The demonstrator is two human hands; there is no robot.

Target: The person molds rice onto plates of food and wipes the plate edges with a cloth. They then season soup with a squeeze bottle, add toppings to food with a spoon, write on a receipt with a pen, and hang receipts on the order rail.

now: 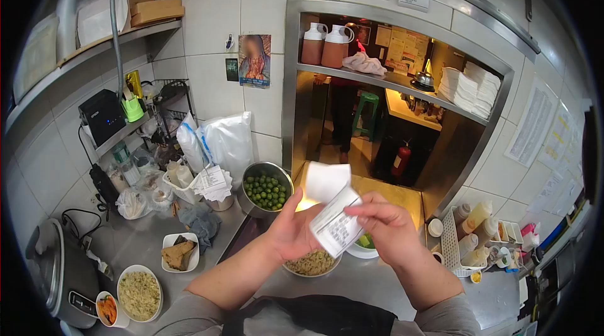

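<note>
One printed white paper slip [338, 226], above grey steel counter [371, 282] | right bare hand [393, 229]: thumb and fingers pinching slip | left bare hand [290, 233]: partly behind slip, grip not determinable | step, apparently: slip inspection | next move: likely needs light two-handed control
</note>
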